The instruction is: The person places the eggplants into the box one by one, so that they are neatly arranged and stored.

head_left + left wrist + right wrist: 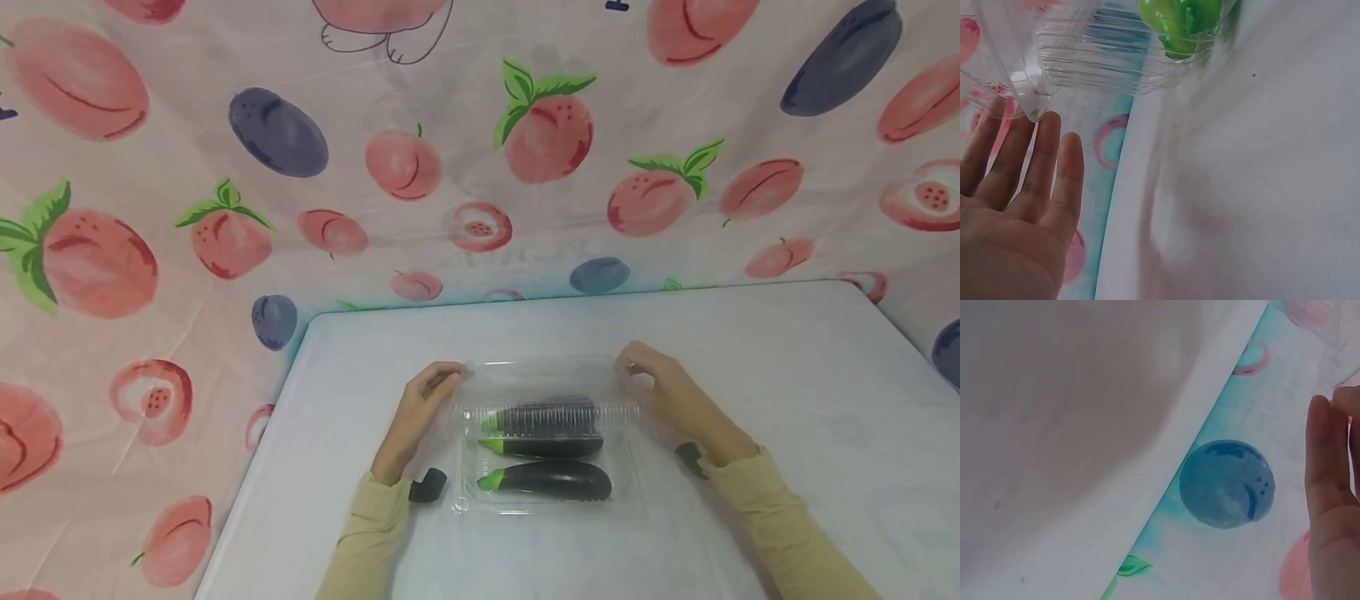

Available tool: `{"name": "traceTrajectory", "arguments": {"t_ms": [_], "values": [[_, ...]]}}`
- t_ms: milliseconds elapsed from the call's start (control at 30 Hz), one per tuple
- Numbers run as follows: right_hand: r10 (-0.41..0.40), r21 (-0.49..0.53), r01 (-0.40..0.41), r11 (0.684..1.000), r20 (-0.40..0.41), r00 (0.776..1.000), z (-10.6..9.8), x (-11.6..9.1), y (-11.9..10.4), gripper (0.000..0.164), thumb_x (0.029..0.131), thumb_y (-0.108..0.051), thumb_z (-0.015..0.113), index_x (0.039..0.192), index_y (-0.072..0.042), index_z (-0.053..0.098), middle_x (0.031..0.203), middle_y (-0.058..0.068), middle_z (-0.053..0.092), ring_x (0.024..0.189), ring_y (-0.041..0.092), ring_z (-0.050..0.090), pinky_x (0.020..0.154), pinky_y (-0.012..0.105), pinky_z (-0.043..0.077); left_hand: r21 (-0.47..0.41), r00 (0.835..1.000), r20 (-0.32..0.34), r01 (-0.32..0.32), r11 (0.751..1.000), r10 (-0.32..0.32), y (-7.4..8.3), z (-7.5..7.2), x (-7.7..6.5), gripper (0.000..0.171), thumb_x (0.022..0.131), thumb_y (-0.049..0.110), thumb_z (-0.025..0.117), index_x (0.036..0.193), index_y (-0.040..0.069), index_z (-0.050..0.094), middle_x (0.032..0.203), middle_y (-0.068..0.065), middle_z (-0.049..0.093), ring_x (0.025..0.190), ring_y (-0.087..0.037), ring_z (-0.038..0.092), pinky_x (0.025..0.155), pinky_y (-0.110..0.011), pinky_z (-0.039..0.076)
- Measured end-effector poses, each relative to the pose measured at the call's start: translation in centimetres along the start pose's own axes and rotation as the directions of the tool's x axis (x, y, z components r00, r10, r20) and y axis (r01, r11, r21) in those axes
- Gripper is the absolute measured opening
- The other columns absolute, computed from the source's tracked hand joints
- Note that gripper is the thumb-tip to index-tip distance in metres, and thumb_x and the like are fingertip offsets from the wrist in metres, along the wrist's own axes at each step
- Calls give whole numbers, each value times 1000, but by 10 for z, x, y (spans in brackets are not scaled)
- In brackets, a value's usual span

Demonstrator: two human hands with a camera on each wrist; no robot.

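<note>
A clear plastic clamshell container (637,500) sits on the white table with its lid (540,372) raised and tilted toward the back. Dark eggplants with green stem ends lie inside; the front eggplant (555,481) shows whole, while others are partly seen through the lid. My left hand (420,408) is at the lid's left corner, its straight fingers (1044,162) touching the plastic from outside. At the opposite corner, my right hand (671,392) pinches the lid edge between fingertips. Green stem ends (1179,22) show through ribbed plastic in the left wrist view.
The white table (787,367) ends at a back edge against a fruit-printed cloth (450,100). Dark wrist devices, one on the left (428,486) and one on the right (691,459), sit near the sleeve cuffs.
</note>
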State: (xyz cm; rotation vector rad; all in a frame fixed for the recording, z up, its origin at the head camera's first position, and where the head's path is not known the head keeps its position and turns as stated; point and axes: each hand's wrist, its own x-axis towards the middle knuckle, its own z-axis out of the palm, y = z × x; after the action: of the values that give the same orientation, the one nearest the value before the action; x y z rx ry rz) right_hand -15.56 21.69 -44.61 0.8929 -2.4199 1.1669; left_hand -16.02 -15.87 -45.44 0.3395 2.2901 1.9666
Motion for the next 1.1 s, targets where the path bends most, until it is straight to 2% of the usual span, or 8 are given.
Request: {"name": "traceTrajectory", "arguments": {"t_ms": [300, 533, 800, 1000, 1100], "values": [[-32, 43, 29, 999, 62, 998, -8, -7, 7, 40, 75, 23, 63, 101, -7, 64, 100, 2, 64, 99, 7, 57, 89, 10, 48, -15, 999, 23, -36, 999, 37, -3, -1, -2, 30, 100, 21, 60, 125, 3, 62, 130, -12, 63, 128, -24, 55, 111, -36, 42], [-81, 65, 76, 995, 83, 993, -11, -8, 7, 33, 81, 21, 61, 98, -7, 63, 99, 5, 64, 97, 9, 57, 88, 10, 47, -30, 997, 45, -55, 998, 56, -5, -1, -5, 28, 99, 14, 60, 125, 4, 62, 131, -12, 62, 128, -26, 55, 111, -42, 41], [-31, 89, 20, 996, 125, 992, -11, -12, 3, 29, 84, 16, 60, 99, -9, 61, 102, 3, 62, 99, 7, 55, 84, 20, 53, -55, 994, 73, -72, 996, 76, -5, -1, -8, 32, 97, 9, 61, 127, -1, 59, 133, -18, 60, 132, -30, 51, 106, -30, 47], [-2, 102, -14, 995, 149, 989, -11, -13, 1, 35, 80, 17, 61, 100, -11, 59, 104, 1, 59, 100, 6, 54, 84, 28, 57, -41, 991, 86, -99, 994, 102, -6, 0, -8, 31, 97, 6, 61, 127, -1, 59, 133, -20, 59, 130, -36, 53, 102, -29, 50], [38, 117, -58, 991, 169, 985, -12, -14, 0, 33, 83, 16, 62, 100, -12, 58, 105, 0, 59, 102, 5, 54, 85, 30, 57, -39, 989, 90, -112, 993, 115, -6, 0, -8, 31, 97, 3, 60, 128, -1, 58, 132, -21, 59, 127, -39, 54, 101, -29, 51]]}}
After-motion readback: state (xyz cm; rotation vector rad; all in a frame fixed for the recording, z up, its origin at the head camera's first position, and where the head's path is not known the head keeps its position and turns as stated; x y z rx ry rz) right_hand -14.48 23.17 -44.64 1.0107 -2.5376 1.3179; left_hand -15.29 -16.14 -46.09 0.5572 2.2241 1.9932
